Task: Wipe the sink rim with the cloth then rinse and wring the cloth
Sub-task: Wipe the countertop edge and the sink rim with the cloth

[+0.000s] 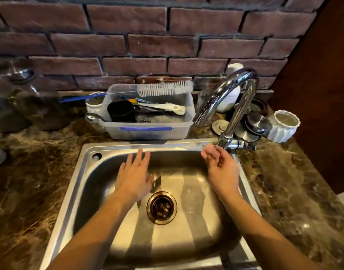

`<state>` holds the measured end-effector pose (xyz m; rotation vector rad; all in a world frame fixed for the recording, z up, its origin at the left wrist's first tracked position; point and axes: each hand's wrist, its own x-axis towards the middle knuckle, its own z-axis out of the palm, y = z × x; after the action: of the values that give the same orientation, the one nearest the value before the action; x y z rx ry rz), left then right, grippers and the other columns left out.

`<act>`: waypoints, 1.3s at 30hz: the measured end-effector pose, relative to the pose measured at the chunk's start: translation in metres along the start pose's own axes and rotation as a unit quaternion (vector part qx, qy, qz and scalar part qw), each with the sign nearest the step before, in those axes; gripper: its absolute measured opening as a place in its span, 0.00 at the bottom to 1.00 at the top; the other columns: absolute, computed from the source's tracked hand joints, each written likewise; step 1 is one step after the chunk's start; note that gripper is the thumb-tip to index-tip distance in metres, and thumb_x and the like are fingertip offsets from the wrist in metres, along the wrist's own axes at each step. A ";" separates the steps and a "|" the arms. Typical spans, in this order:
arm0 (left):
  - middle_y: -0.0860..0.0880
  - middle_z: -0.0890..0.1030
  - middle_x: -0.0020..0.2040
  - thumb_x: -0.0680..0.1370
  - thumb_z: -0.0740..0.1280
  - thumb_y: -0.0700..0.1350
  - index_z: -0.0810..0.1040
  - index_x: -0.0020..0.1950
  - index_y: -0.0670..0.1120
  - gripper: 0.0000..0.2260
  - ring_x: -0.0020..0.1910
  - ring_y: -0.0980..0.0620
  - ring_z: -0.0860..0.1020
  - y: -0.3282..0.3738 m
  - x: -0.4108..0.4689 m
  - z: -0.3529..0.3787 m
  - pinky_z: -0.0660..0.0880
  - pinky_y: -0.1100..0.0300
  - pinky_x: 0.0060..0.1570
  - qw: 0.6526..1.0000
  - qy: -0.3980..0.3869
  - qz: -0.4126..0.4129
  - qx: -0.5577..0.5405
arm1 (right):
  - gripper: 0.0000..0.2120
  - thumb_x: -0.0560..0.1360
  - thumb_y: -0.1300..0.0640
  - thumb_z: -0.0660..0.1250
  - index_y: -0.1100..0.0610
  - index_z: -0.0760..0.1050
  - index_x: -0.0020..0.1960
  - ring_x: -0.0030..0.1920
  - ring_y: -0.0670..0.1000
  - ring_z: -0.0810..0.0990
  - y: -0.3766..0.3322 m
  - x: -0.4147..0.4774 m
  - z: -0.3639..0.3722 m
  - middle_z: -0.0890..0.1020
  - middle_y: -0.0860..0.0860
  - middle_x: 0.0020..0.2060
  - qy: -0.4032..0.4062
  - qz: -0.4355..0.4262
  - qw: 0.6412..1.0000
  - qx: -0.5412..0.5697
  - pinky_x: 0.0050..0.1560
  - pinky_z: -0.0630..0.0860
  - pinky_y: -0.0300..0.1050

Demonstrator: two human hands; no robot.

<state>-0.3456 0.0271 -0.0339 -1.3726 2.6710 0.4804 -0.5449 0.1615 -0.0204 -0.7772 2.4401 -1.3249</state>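
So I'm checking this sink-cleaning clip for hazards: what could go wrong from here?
Neither the left hand nor the right hand holds a cloth, and none is visible, so the wiping may stall. The bottle brush lies across the plastic tub just behind the sink rim; a sweep along the back rim might knock it in. The right hand is close to the faucet and could bump it.

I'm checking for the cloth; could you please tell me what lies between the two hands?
In the head view, only bare sink basin lies between the left hand and right hand; no cloth shows.
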 end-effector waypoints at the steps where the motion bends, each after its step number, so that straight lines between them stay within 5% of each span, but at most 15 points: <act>1: 0.49 0.40 0.83 0.82 0.63 0.52 0.42 0.82 0.54 0.37 0.81 0.43 0.42 0.000 0.005 0.005 0.47 0.43 0.78 1.000 -0.005 -0.005 0.023 | 0.17 0.80 0.54 0.66 0.52 0.75 0.69 0.61 0.55 0.81 -0.001 0.005 0.001 0.84 0.52 0.59 -0.003 -0.004 1.000 -0.007 0.66 0.73 0.50; 4: 0.50 0.35 0.82 0.82 0.62 0.51 0.38 0.82 0.55 0.38 0.80 0.43 0.36 0.001 0.018 0.016 0.41 0.41 0.77 0.999 -0.011 -0.012 0.052 | 0.19 0.81 0.58 0.65 0.53 0.72 0.72 0.55 0.51 0.79 0.000 0.015 0.012 0.82 0.51 0.53 -0.016 -0.008 1.000 -0.021 0.57 0.68 0.39; 7: 0.49 0.31 0.80 0.81 0.64 0.53 0.35 0.81 0.55 0.42 0.79 0.42 0.33 0.003 0.025 0.027 0.41 0.39 0.77 0.997 -0.013 -0.030 0.070 | 0.15 0.81 0.64 0.61 0.51 0.74 0.65 0.47 0.44 0.77 0.007 0.020 0.024 0.78 0.45 0.47 0.008 -0.073 0.997 -0.004 0.56 0.70 0.38; 12: 0.50 0.30 0.80 0.80 0.66 0.53 0.33 0.80 0.56 0.44 0.79 0.43 0.32 0.003 0.026 0.031 0.42 0.37 0.77 0.997 -0.009 -0.035 0.067 | 0.12 0.79 0.71 0.57 0.59 0.74 0.55 0.48 0.53 0.79 0.012 0.026 0.045 0.78 0.55 0.45 0.069 -0.126 0.986 0.088 0.55 0.70 0.32; 16: 0.51 0.30 0.80 0.80 0.66 0.54 0.33 0.80 0.57 0.44 0.78 0.44 0.31 0.002 0.027 0.029 0.42 0.36 0.77 0.998 -0.014 -0.037 0.057 | 0.13 0.74 0.74 0.58 0.60 0.71 0.52 0.43 0.50 0.75 0.007 0.026 0.058 0.77 0.53 0.45 0.141 -0.111 0.982 0.059 0.49 0.66 0.27; 21: 0.51 0.29 0.79 0.80 0.65 0.54 0.32 0.80 0.57 0.43 0.78 0.44 0.30 -0.001 0.027 0.031 0.44 0.36 0.77 0.998 -0.010 -0.029 0.049 | 0.11 0.75 0.70 0.57 0.57 0.71 0.51 0.45 0.52 0.79 0.004 0.027 0.072 0.80 0.50 0.48 0.171 -0.057 0.984 0.003 0.45 0.72 0.43; 25: 0.51 0.31 0.80 0.80 0.65 0.54 0.32 0.80 0.57 0.43 0.78 0.44 0.31 -0.004 0.028 0.032 0.45 0.36 0.77 0.998 -0.008 -0.023 0.051 | 0.16 0.79 0.60 0.58 0.55 0.76 0.64 0.54 0.60 0.82 -0.001 0.034 0.082 0.84 0.55 0.55 0.158 0.039 0.986 -0.033 0.54 0.76 0.50; 33: 0.50 0.32 0.81 0.78 0.67 0.55 0.32 0.80 0.56 0.46 0.79 0.44 0.32 -0.003 0.026 0.027 0.46 0.36 0.78 0.999 -0.008 -0.018 0.051 | 0.13 0.81 0.58 0.59 0.57 0.74 0.64 0.60 0.63 0.78 -0.016 0.040 0.088 0.80 0.59 0.61 0.090 0.141 0.985 -0.048 0.63 0.72 0.53; 39: 0.51 0.32 0.81 0.77 0.68 0.55 0.33 0.80 0.56 0.47 0.79 0.44 0.33 -0.004 0.027 0.023 0.45 0.36 0.77 0.998 -0.022 -0.017 0.048 | 0.15 0.80 0.57 0.57 0.54 0.67 0.66 0.58 0.64 0.80 -0.025 0.032 0.103 0.79 0.60 0.62 0.073 0.119 0.987 -0.076 0.60 0.75 0.54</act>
<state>-0.3593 0.0116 -0.0626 -1.3622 2.5943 0.3696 -0.5153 0.0608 -0.0561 -0.4149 2.6727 -1.1537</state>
